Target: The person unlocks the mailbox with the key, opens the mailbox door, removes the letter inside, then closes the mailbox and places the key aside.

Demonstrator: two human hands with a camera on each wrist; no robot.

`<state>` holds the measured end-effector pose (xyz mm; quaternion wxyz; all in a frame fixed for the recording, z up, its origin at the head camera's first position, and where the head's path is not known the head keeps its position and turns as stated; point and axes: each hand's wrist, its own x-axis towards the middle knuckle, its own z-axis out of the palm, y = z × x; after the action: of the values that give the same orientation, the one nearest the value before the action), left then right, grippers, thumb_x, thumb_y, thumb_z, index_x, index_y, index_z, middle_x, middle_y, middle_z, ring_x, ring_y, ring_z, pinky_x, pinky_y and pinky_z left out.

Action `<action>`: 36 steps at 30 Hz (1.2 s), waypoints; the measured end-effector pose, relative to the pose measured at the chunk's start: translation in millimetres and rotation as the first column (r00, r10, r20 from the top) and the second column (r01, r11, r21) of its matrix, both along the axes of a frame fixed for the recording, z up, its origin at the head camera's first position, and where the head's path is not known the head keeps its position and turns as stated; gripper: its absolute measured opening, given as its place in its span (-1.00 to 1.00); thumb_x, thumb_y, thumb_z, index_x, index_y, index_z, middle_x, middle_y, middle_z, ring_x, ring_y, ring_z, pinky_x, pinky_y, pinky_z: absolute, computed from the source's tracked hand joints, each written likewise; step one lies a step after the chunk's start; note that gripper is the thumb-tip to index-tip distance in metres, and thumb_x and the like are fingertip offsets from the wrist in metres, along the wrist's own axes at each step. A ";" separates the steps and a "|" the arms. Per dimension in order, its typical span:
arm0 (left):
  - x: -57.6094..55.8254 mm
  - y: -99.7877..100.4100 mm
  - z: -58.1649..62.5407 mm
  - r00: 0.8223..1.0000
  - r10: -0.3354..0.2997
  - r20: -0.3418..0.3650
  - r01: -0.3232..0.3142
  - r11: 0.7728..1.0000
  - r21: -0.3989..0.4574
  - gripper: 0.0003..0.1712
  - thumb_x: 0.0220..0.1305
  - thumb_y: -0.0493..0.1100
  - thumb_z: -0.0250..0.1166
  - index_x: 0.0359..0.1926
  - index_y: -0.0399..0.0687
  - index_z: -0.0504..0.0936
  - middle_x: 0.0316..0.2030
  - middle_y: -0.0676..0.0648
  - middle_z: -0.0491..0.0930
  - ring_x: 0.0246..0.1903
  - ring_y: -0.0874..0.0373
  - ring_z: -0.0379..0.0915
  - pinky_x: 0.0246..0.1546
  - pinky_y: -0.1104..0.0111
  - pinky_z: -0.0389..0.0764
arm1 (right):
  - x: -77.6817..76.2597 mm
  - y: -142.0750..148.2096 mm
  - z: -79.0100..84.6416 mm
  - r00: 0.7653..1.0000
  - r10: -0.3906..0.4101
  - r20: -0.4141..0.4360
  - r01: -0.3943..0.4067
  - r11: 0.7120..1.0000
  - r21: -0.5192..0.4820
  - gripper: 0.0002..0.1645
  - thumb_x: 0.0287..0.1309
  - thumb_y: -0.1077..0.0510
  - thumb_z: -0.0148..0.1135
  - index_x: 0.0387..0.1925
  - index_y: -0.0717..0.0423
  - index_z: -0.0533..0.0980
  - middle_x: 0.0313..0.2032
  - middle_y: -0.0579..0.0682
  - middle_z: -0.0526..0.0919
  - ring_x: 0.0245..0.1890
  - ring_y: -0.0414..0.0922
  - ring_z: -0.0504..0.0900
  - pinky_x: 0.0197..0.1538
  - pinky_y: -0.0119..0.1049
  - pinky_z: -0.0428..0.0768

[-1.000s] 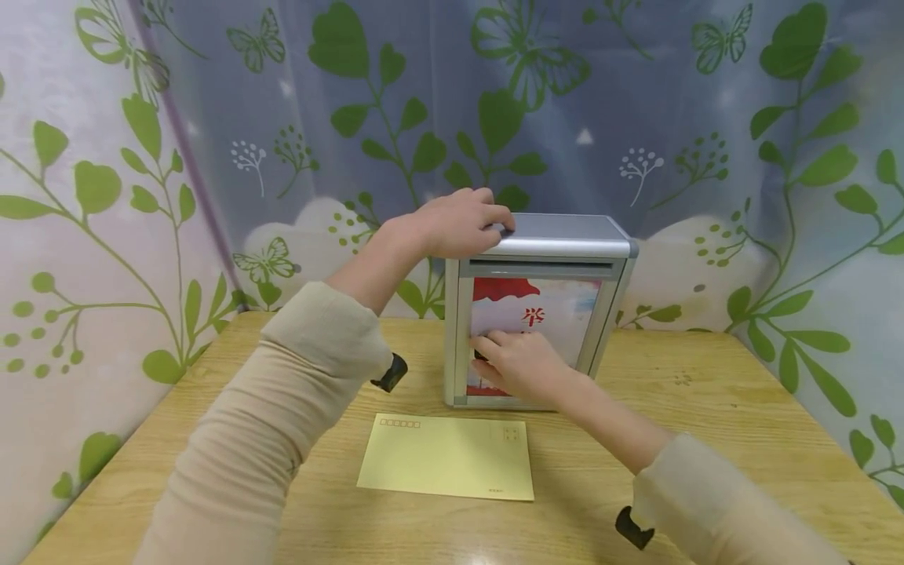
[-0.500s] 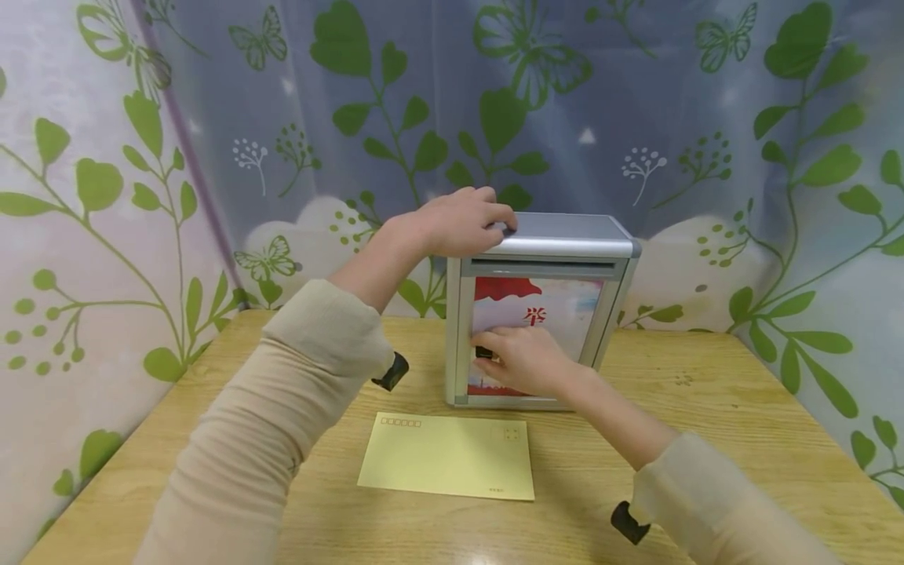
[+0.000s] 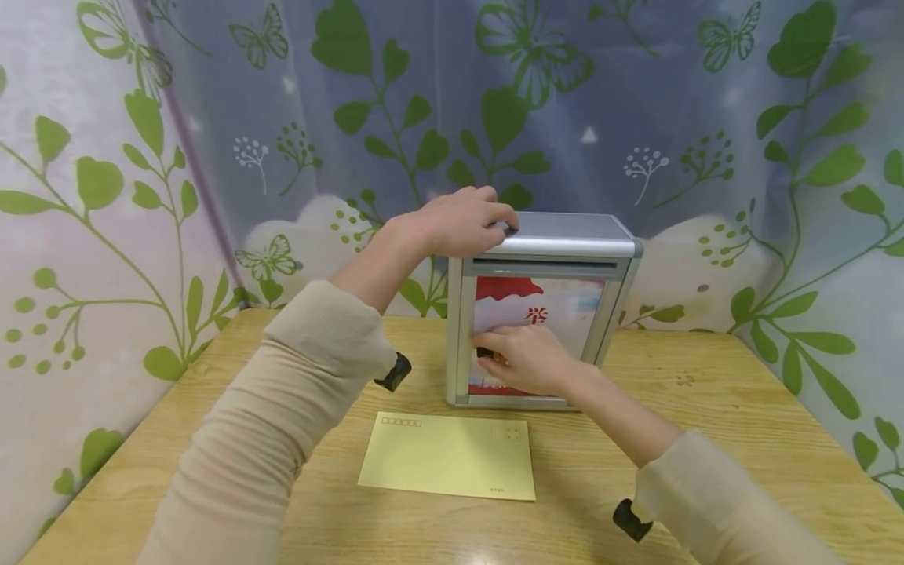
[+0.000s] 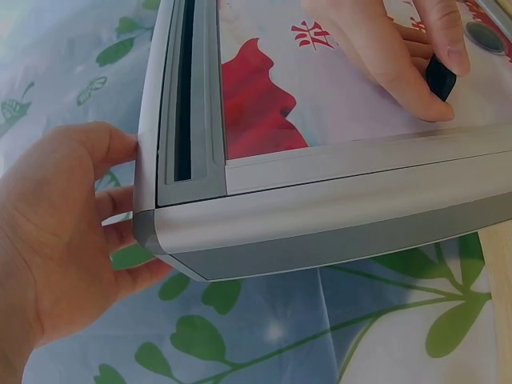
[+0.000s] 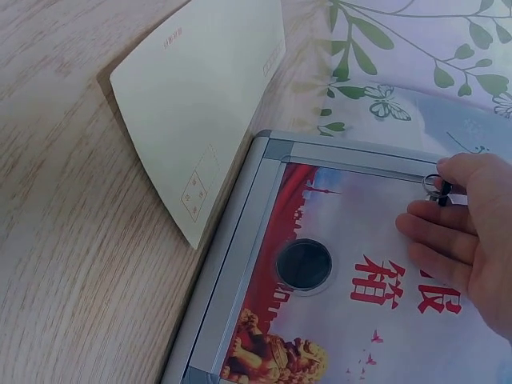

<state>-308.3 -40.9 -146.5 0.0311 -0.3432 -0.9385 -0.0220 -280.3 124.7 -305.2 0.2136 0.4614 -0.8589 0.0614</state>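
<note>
A silver metal letter box (image 3: 575, 227) with a slot (image 3: 544, 265) near its top stands upright on the wooden table. My left hand (image 3: 462, 222) holds the box's top left corner with bent fingers; in the left wrist view, the fingers (image 4: 120, 200) lie against its edge. At the left side of the front panel, my right hand (image 3: 533, 357) pinches a black-headed key (image 4: 440, 78) between thumb and fingers. A small metal ring (image 5: 432, 187) hangs from the key in the right wrist view. The key's shaft and the lock are hidden.
A yellow envelope (image 3: 446, 457) lies flat on the table (image 3: 706, 408) in front of the box. A round dark disc (image 5: 304, 265) sits low on the printed front panel. Behind the table hangs a leaf-patterned curtain (image 3: 417, 94).
My right hand has turned and risen slightly at the front panel, so more of the black key head shows. My left hand stays on the box's corner. The envelope has not moved.
</note>
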 end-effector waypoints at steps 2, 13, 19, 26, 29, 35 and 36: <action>0.2 0.7 0.4 1.000 -0.001 0.001 0.001 1.000 -0.001 -0.53 0.38 -0.08 -0.21 0.23 0.18 0.38 0.06 -0.04 0.28 0.00 0.05 0.19 -0.11 0.23 0.30 | 0.1 0.8 0.3 1.000 -0.001 0.001 0.001 1.000 0.002 -0.74 0.10 0.12 0.26 -0.15 0.08 0.61 -0.27 -0.05 0.67 -0.41 -0.17 0.63 -0.45 -0.31 0.55; 0.4 2.2 -0.9 1.000 -0.002 -0.006 0.002 1.000 -0.002 -0.53 0.38 -0.08 -0.21 0.23 0.17 0.39 0.07 -0.04 0.28 0.02 0.04 0.19 -0.08 0.22 0.30 | -1.3 5.0 -0.5 1.000 0.013 0.000 -0.013 1.000 0.022 -0.73 0.12 0.10 0.27 -0.12 0.06 0.60 -0.24 -0.05 0.67 -0.38 -0.16 0.64 -0.47 -0.35 0.53; 1.7 3.3 0.3 1.000 -0.002 -0.009 0.002 1.000 0.001 -0.54 0.38 -0.08 -0.21 0.23 0.18 0.39 0.07 -0.03 0.28 0.03 0.05 0.19 -0.07 0.22 0.30 | -2.9 7.7 -0.4 1.000 0.026 0.013 -0.026 0.999 0.022 -0.73 0.12 0.09 0.28 -0.12 0.04 0.60 -0.28 -0.08 0.67 -0.51 -0.22 0.58 -0.59 -0.48 0.38; 3.1 2.3 0.9 1.000 0.003 -0.015 -0.003 1.000 -0.002 -0.54 0.39 -0.07 -0.21 0.24 0.18 0.38 0.09 -0.04 0.28 0.04 0.04 0.19 -0.06 0.21 0.30 | -3.0 9.4 0.5 0.998 0.057 0.025 -0.057 0.998 0.024 -0.73 0.12 0.07 0.28 -0.12 0.02 0.60 -0.33 -0.13 0.65 -0.57 -0.26 0.52 -0.61 -0.49 0.34; 2.8 1.6 -0.1 1.000 0.005 -0.019 -0.005 1.000 -0.003 -0.53 0.39 -0.07 -0.21 0.24 0.18 0.38 0.09 -0.04 0.28 0.03 0.04 0.19 -0.08 0.21 0.30 | -2.7 10.8 0.7 0.997 0.064 0.049 -0.065 0.997 0.032 -0.73 0.12 0.06 0.27 -0.12 0.01 0.60 -0.34 -0.14 0.64 -0.57 -0.27 0.51 -0.60 -0.48 0.35; 2.3 1.5 -3.7 0.999 0.011 -0.044 -0.012 1.000 -0.013 -0.52 0.39 -0.06 -0.23 0.25 0.18 0.37 0.09 -0.05 0.27 0.03 0.03 0.19 -0.10 0.23 0.32 | 0.0 13.9 0.7 0.986 0.101 0.135 -0.104 0.994 0.016 -0.71 0.14 0.09 0.24 -0.09 0.07 0.59 -0.24 -0.10 0.65 -0.37 -0.20 0.61 -0.38 -0.39 0.52; 2.4 1.4 -4.1 0.999 0.012 -0.050 -0.013 1.000 -0.011 -0.52 0.39 -0.06 -0.23 0.25 0.18 0.37 0.08 -0.05 0.28 0.02 0.03 0.19 -0.11 0.23 0.32 | 0.4 14.3 0.7 0.984 0.109 0.141 -0.111 0.994 0.009 -0.71 0.14 0.10 0.24 -0.09 0.08 0.59 -0.23 -0.09 0.65 -0.34 -0.20 0.61 -0.35 -0.37 0.54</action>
<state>-305.9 -39.5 -150.6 0.0525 -0.3380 -0.9396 -0.0079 -279.9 139.0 -304.5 0.1452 0.5044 -0.8455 0.0980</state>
